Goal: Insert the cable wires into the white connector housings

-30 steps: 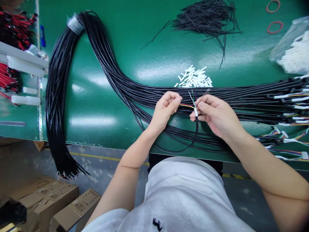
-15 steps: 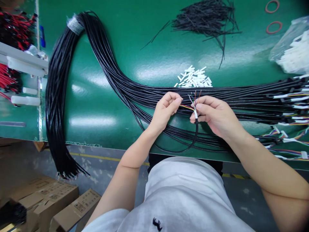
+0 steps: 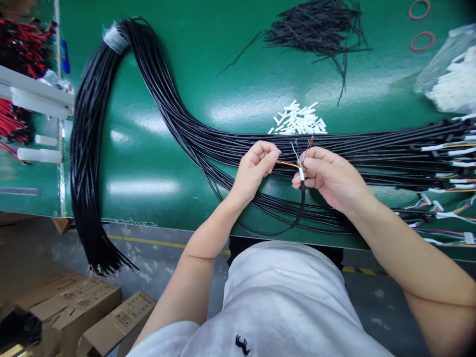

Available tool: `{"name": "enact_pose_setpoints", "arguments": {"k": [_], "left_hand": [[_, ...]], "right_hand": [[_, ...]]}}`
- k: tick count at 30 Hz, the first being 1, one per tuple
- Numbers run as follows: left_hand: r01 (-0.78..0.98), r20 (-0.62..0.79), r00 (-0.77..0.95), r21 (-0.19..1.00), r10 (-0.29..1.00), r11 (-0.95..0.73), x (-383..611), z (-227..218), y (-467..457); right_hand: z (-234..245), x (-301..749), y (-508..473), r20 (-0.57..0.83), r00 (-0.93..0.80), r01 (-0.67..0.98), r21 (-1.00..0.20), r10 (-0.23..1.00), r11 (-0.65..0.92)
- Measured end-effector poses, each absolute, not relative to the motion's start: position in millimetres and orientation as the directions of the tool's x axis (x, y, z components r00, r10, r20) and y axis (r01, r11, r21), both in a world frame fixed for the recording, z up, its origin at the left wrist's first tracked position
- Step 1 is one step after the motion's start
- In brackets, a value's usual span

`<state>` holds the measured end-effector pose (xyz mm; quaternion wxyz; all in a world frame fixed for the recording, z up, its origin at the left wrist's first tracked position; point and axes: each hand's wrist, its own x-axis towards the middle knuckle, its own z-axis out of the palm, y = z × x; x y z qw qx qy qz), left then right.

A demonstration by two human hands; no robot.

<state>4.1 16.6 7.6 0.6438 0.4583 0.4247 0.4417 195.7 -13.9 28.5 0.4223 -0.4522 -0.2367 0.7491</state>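
My left hand (image 3: 257,168) pinches the red and yellow wires (image 3: 288,163), pulled out to the left from one cable end. At that end, my right hand (image 3: 330,173) is closed with thumb and fingers around the fanned wires. Several thin wires, white, green, purple and orange among them, stick up past my right fingertips. Below them a white sleeve (image 3: 301,174) sits where the wires leave the black cable (image 3: 303,203), which curves down and left. Behind both hands runs a thick bundle of black cables (image 3: 223,141). Just above it lies a pile of short white tubes (image 3: 298,119).
Thin black strips (image 3: 316,27) lie heaped at the back. A plastic bag of white parts (image 3: 455,79) and two reddish rings (image 3: 422,41) are at the right. Finished-looking cable ends (image 3: 461,188) fan out there. Cardboard boxes (image 3: 115,320) stand on the floor, left.
The orange and brown wire tips by my right hand have swung to the right, apart from the white and green ones. My left hand has stayed almost still.
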Motion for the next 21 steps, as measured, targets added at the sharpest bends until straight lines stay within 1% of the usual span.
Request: {"name": "enact_pose_setpoints", "arguments": {"k": [2,4,6,8,10,12,14,17,19,21], "left_hand": [[-0.115,-0.1,0.247,0.985,0.964,0.132,2.9,3.7,16.6],[-0.034,-0.048,0.25,0.998,0.967,0.058,2.3,-0.8,17.0],[0.036,-0.008,0.26,0.999,0.966,-0.001,2.7,-4.9,17.6],[0.067,0.022,0.272,0.997,0.962,-0.042,3.6,-7.3,18.0],[0.049,0.067,0.291,0.995,0.954,-0.085,4.5,-7.9,17.9],[0.007,0.128,0.319,0.991,0.939,-0.137,4.6,-7.2,17.1],[-0.015,0.205,0.337,0.977,0.919,-0.213,4.0,-5.7,15.9],[0.005,0.325,0.353,0.937,0.877,-0.349,2.6,-2.5,14.6],[0.037,0.347,0.362,0.922,0.865,-0.385,2.4,0.3,14.5],[0.076,0.323,0.377,0.923,0.868,-0.377,3.0,3.4,15.0]], "right_hand": [[28.5,192.4,-15.7,-0.438,-0.118,-0.348,-0.822,0.891,-0.45],[28.5,190.4,-17.2,-0.405,-0.063,-0.299,-0.864,0.912,-0.405],[28.6,190.2,-18.5,-0.4,-0.101,-0.282,-0.867,0.911,-0.412],[28.6,191.0,-19.6,-0.402,-0.181,-0.262,-0.86,0.898,-0.438],[28.6,192.0,-20.4,-0.403,-0.238,-0.232,-0.86,0.884,-0.455],[28.6,192.6,-20.7,-0.41,-0.257,-0.213,-0.859,0.875,-0.465],[28.8,192.7,-20.6,-0.422,-0.267,-0.193,-0.858,0.867,-0.477],[29.4,192.6,-20.6,-0.427,-0.271,-0.127,-0.873,0.863,-0.472],[29.8,192.6,-21.0,-0.421,-0.259,-0.078,-0.888,0.87,-0.453],[29.9,192.6,-21.6,-0.415,-0.253,-0.036,-0.899,0.874,-0.437]]}}
